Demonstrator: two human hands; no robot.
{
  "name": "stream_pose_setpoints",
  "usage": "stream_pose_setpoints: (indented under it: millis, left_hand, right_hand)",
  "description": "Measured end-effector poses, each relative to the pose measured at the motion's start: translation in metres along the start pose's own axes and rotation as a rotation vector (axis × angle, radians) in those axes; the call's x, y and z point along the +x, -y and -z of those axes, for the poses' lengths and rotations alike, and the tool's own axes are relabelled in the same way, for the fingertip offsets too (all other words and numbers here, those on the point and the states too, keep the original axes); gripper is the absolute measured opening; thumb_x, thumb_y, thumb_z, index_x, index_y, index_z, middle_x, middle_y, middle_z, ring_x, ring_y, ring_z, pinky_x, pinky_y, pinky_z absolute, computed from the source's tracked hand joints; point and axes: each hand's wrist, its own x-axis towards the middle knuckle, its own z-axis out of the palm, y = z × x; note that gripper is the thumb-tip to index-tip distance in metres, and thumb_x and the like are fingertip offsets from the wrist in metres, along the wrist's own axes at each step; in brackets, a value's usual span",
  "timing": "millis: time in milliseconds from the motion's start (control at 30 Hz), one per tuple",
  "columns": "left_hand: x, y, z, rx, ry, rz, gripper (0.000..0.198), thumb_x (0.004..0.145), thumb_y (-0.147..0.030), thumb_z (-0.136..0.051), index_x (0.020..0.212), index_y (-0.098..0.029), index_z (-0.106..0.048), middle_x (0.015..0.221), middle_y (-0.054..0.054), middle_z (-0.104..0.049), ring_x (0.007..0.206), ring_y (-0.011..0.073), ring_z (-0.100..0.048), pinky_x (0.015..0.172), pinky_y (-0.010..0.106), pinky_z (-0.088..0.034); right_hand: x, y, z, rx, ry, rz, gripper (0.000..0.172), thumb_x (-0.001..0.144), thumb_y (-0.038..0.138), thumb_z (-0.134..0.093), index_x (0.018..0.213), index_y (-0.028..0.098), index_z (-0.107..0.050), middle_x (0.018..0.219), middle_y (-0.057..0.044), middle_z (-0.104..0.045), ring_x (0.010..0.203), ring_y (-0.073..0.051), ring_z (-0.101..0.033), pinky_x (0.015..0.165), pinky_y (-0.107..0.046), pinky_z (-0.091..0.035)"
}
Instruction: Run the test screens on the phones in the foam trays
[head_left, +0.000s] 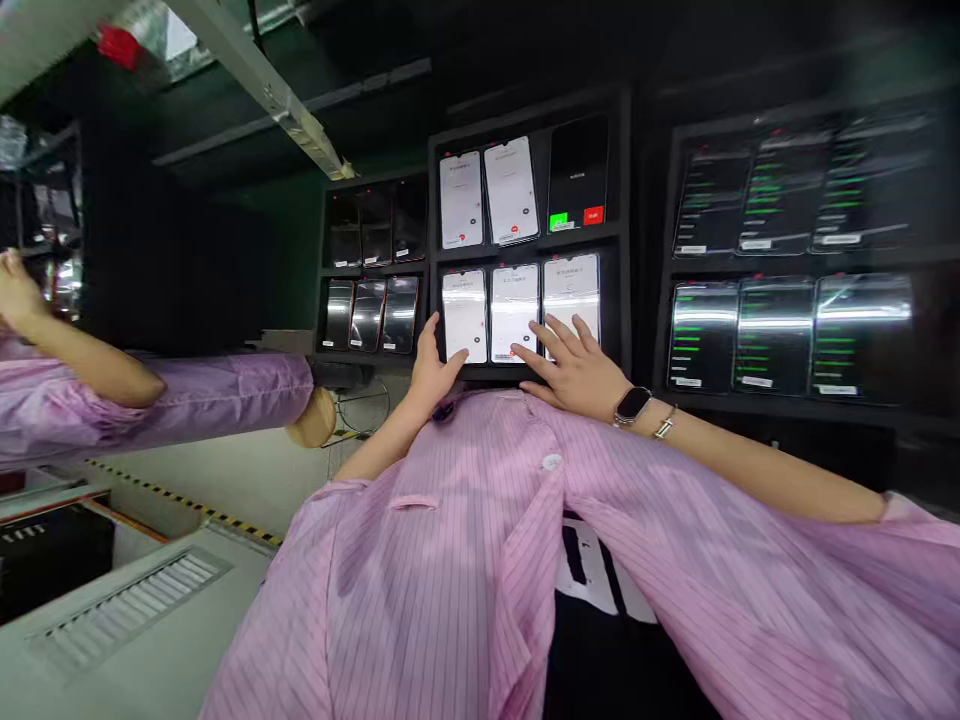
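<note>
A black rack [622, 180] holds rows of phones. Three lit white phones [514, 310] sit in the lower middle row. My left hand [431, 372] rests against the left edge of that row, by the leftmost phone [464, 315], thumb up and fingers partly hidden. My right hand [574, 365] lies with fingers spread over the lower edge of the middle and right phone [571, 290]; it wears a watch [632, 404] and a bracelet. Above them stand two more white-screened phones [487, 195] and a dark one [577, 178] showing green and red buttons.
Dark phones [371, 270] fill the rack section at left; phones with green text [787, 270] fill the section at right. A co-worker in a pink striped coat [187, 395] stands at far left, arm raised. A grey vented cabinet [127, 590] and yellow-black floor tape [187, 500] lie lower left.
</note>
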Motion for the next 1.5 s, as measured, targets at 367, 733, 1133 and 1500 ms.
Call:
stream_pose_setpoints:
  millis: [367,733,1133,1500]
  left_hand:
    - [-0.005,0.000,-0.004,0.000,-0.015,-0.034,0.077,0.094,-0.044,-0.073,0.160,-0.028,-0.035,0.166,0.016,-0.042,0.156,0.0334,-0.041,0.131,0.056,-0.032]
    - [-0.003,-0.001,-0.004,0.039,-0.057,-0.140,0.071,0.094,-0.039,-0.069,0.157,-0.024,-0.040,0.161,0.017,-0.046,0.150,0.0322,-0.047,0.129,0.056,-0.035]
    - [-0.005,0.017,-0.002,-0.032,0.009,-0.153,0.069,0.094,-0.023,-0.055,0.160,-0.027,-0.035,0.160,0.014,-0.046,0.150,0.0286,-0.046,0.129,0.054,-0.035]
    - [0.004,-0.036,-0.009,0.471,0.258,-0.683,0.031,0.101,-0.047,-0.066,0.128,-0.035,-0.075,0.167,0.007,-0.045,0.162,0.0377,-0.025,0.132,0.069,-0.017]
  right_hand:
    - [-0.014,-0.013,0.012,0.180,-0.019,-0.160,0.077,0.104,0.057,-0.055,0.168,0.023,-0.030,0.163,-0.019,-0.048,0.157,-0.040,-0.036,0.126,-0.072,-0.026]
    - [-0.050,-0.030,0.011,0.080,-0.091,-0.212,0.075,0.103,0.054,-0.058,0.166,0.026,-0.029,0.158,-0.021,-0.051,0.152,-0.043,-0.043,0.120,-0.074,-0.035]
    - [-0.050,-0.024,0.015,0.039,0.008,-0.183,0.044,0.103,0.050,-0.061,0.142,0.032,-0.063,0.169,-0.012,-0.043,0.155,-0.039,-0.038,0.124,-0.076,-0.023]
    - [0.065,-0.093,0.025,0.097,-0.025,-0.316,0.075,0.103,0.064,-0.044,0.165,0.022,-0.035,0.165,-0.016,-0.046,0.158,-0.041,-0.030,0.129,-0.072,-0.011]
